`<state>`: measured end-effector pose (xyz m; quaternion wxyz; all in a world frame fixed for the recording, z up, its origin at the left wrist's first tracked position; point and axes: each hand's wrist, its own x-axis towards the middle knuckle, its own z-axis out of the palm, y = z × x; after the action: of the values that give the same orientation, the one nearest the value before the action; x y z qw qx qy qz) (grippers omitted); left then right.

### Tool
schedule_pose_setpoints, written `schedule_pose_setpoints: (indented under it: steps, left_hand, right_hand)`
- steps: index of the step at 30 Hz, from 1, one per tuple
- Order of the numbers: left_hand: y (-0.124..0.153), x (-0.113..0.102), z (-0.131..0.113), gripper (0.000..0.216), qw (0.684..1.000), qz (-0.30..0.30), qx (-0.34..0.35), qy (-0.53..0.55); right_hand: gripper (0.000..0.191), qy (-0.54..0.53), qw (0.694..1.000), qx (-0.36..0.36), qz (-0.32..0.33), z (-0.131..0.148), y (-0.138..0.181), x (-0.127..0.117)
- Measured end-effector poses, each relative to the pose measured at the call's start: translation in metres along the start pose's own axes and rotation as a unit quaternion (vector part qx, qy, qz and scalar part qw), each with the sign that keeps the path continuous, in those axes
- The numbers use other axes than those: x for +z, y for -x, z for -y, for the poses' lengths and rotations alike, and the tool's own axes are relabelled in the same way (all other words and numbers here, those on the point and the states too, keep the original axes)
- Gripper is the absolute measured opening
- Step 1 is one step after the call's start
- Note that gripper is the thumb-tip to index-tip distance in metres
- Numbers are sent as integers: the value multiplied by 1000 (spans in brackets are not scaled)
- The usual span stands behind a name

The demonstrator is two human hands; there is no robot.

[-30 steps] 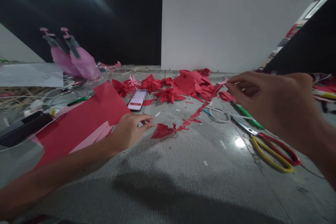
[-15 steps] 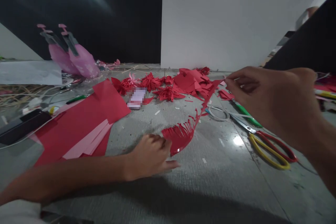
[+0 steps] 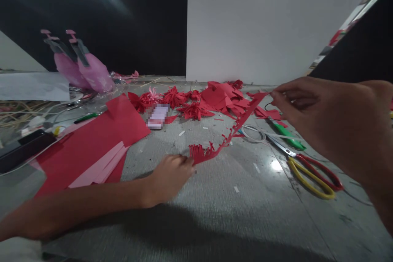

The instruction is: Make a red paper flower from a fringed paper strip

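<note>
A red fringed paper strip [image 3: 218, 148] stretches between my two hands, its cut fringe along the upper edge. The lower end is pinched in my left hand [image 3: 173, 178], low over the grey floor. Higher up and to the right, my right hand [image 3: 325, 118] grips the other end between thumb and forefinger. Below my right hand lie scissors [image 3: 313, 174] with one red and one yellow handle, beside a green cutter [image 3: 287, 133]. A white ring of tape or wire [image 3: 254, 133] rests near the scissors' tips.
Red fringed paper flowers [image 3: 194, 110] and a pile of red paper pieces [image 3: 219, 96] lie ahead. Red sheets [image 3: 89, 147] with pink strips [image 3: 101, 166] are at left, near a black case [image 3: 26, 149]. Two pink spray bottles [image 3: 93, 73] stand by the wall.
The strip has been drawn straighter between my hands, with less sag. My right hand has moved slightly right, and my left fingers have closed on the strip's end.
</note>
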<state>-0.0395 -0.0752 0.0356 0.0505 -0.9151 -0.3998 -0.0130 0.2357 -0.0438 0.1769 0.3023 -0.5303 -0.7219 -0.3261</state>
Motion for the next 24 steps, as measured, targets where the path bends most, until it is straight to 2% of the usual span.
schedule_pose_setpoints:
  steps: [3,6,7,9,10,11,12,13,14,15,16,17,19,24]
  left_hand:
    - [-3,-12,22,17,997,-22,-72,2]
    - [-10,-42,46,21,994,-23,-99,-38]
    - [-11,-52,52,25,990,-50,-122,-56]
    - [-12,-65,62,31,971,-136,-179,-87]
    - [-11,-67,66,32,968,-148,-181,-94]
    - [-10,-67,69,30,971,-136,-171,-91]
    - [-8,-64,72,28,977,-110,-162,-81]
    - [-7,-62,75,26,982,-76,-158,-66]
    - [-7,-60,79,24,985,-46,-160,-47]
    - [-7,-59,84,20,990,-21,-138,-13]
    - [-8,-60,88,18,994,8,-103,26]
    - [-10,-63,92,17,996,22,-73,50]
    - [-14,-73,96,17,997,7,-55,57]
    - [-20,-88,94,19,994,-56,-79,46]
  right_hand:
    - [41,25,1000,-9,15,-14,0,2]
    - [55,0,994,-69,84,-32,-4,9]
    - [53,-11,994,-58,91,-36,-5,12]
    - [40,-5,1000,21,8,-43,-4,18]
    - [36,-14,999,28,0,-46,-1,21]
    - [36,-36,999,3,38,-48,3,24]
    - [41,-61,988,-68,125,-50,8,27]
    - [40,-67,975,-101,187,-53,13,31]
    - [37,-41,977,-83,191,-55,18,34]
    - [35,-10,983,-64,171,-57,22,36]
    - [35,-26,978,-77,192,-58,24,37]
    - [33,-68,964,-101,238,-58,24,38]
    - [29,-130,932,-111,320,-54,21,35]
    - [23,-126,954,-73,262,-45,9,27]
